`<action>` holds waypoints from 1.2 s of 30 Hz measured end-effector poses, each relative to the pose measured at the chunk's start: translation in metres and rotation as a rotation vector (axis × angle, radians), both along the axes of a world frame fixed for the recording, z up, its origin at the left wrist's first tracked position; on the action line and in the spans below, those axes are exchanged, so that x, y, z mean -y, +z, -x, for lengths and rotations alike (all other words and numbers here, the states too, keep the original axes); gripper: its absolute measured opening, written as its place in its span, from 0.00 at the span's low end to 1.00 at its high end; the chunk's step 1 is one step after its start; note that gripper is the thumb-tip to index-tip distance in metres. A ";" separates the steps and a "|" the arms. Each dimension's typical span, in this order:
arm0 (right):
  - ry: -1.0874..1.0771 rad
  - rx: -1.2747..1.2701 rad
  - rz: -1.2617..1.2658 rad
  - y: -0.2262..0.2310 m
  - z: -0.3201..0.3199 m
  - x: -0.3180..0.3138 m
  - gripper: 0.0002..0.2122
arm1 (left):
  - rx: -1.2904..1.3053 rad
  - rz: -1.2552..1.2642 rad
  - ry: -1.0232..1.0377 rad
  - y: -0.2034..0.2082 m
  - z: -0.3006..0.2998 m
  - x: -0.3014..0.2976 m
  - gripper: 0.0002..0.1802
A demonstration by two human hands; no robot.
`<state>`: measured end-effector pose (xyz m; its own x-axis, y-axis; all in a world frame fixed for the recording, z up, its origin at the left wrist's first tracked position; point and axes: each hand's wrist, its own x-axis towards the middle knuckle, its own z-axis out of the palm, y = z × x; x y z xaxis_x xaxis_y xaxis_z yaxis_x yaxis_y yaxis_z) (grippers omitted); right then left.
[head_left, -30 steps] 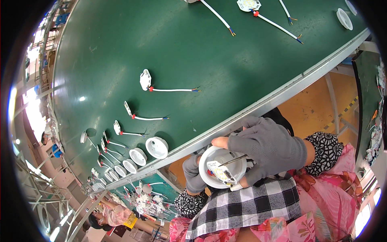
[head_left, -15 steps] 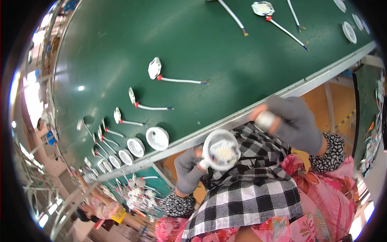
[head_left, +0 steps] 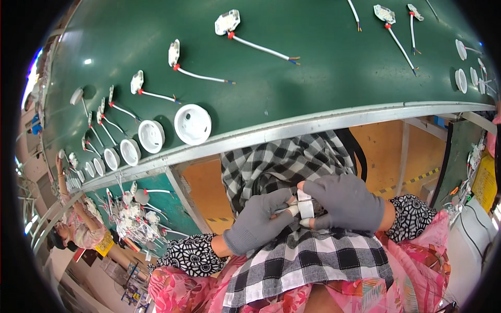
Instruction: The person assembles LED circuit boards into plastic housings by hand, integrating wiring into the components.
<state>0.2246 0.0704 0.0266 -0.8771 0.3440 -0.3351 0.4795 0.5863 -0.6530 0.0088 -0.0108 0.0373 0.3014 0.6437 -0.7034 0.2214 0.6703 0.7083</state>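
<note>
Both my hands wear grey fingerless gloves and meet over my lap, above a black-and-white checked apron (head_left: 308, 261). My right hand (head_left: 347, 203) pinches a small white module (head_left: 305, 207) between thumb and fingers. My left hand (head_left: 258, 221) holds the thin wire (head_left: 286, 208) that comes off that module, fingertips touching it. The part sits edge-on, so its shape is hard to make out.
A green conveyor table (head_left: 292, 78) with a metal rim (head_left: 323, 122) runs in front of me. Several white round housings (head_left: 192, 124) and wired white modules (head_left: 227, 22) lie on it. A pile of wired modules (head_left: 133, 214) sits on a lower shelf at left. Another person (head_left: 73, 232) is at far left.
The white round housing that I held in my lap is gone from my hands. Both hands have come together lower, now on a small white module and its wire.
</note>
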 end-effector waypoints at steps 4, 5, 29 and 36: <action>-0.111 0.046 0.424 -0.023 -0.015 0.008 0.35 | 0.176 0.132 0.053 -0.016 -0.006 0.022 0.09; -0.154 -0.035 0.462 -0.034 -0.020 0.012 0.36 | 0.203 0.100 0.042 -0.024 -0.007 0.026 0.09; -0.470 -0.241 0.887 -0.074 -0.054 0.040 0.35 | 0.130 -0.426 -0.206 -0.051 -0.022 0.020 0.11; -0.362 -0.251 0.719 -0.064 -0.056 0.037 0.36 | 0.311 0.440 -0.002 -0.002 -0.029 -0.020 0.07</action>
